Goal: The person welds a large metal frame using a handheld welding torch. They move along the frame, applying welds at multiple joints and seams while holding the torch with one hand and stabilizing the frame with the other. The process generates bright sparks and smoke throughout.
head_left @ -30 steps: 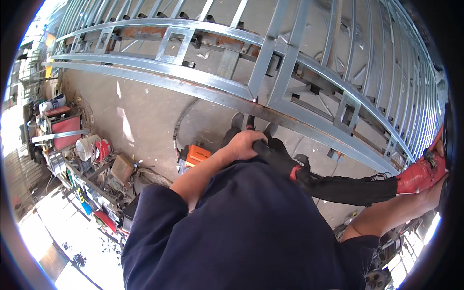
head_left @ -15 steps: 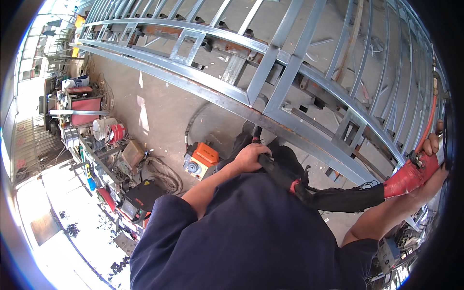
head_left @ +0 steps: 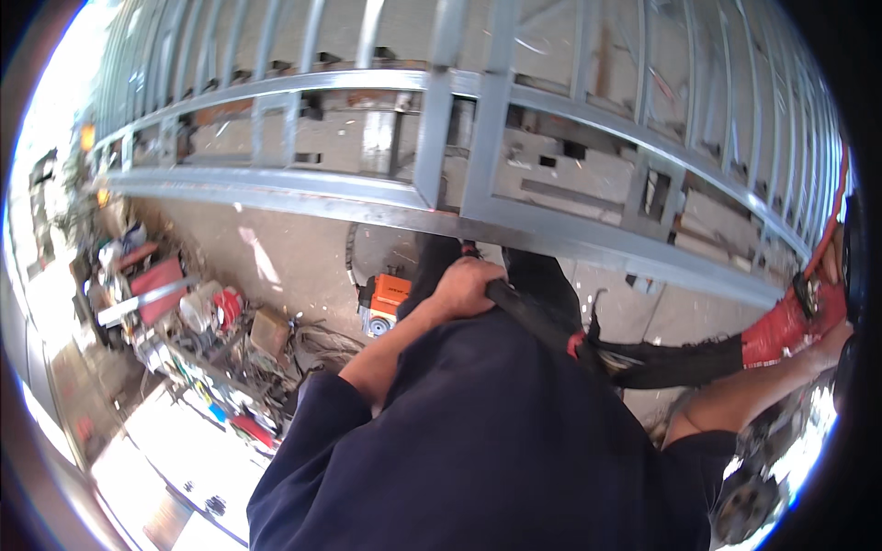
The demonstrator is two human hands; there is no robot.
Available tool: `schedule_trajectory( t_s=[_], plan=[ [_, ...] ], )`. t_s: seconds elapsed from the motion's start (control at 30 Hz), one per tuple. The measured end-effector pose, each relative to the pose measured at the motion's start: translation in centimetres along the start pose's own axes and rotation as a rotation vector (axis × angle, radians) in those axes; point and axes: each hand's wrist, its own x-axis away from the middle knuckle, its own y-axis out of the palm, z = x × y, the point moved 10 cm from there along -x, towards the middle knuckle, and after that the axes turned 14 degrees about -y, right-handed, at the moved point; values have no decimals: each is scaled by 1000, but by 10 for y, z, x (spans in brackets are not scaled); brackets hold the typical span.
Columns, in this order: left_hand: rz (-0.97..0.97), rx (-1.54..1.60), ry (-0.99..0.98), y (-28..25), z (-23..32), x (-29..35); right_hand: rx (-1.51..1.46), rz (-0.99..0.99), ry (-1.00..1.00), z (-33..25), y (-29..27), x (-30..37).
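A thick black-sleeved cable (head_left: 537, 317) crosses in front of my body. My left hand (head_left: 469, 286) is closed around it near my waist. Toward the right the cable sags, shows a small red band, and runs into a red-wrapped section (head_left: 790, 323). My right hand (head_left: 834, 262) is at the far right rim, above this red section, with fingers curled at it; the rim cuts off most of the hand. Just beyond my left hand stands a silvery metal frame (head_left: 312, 188) of square tubes and many parallel bars.
An orange machine box (head_left: 390, 292) stands on the floor left of my legs. Farther left are a cluttered rack, a white bucket (head_left: 199, 308), a cardboard box (head_left: 270, 332) and coiled hose (head_left: 331, 344). A thin red hose (head_left: 838, 216) runs along the right rim.
The view has turned, so the metal frame now lies more level across the top and the left-side clutter has shifted. Both hands keep their places on the cable.
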Motion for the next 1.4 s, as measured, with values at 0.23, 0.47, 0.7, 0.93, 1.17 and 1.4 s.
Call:
schedule_trajectory(
  t_s=[0.23,0.47,0.7,0.93,1.17,1.4],
  plan=[
    [-275,-41,221,-40,-33,8,216,147,117,30,29,49],
    [-428,-91,206,-76,-59,35,550,634,105,64,82,76],
    [-389,-150,326,-68,-48,36,505,717,81,75,109,102],
    [-814,155,6,-80,10,51,584,626,90,144,139,164],
    [-1390,695,-348,-71,63,95,740,499,76,232,202,245],
    [-1579,296,-341,-78,4,126,741,732,311,288,258,286]
  ],
)
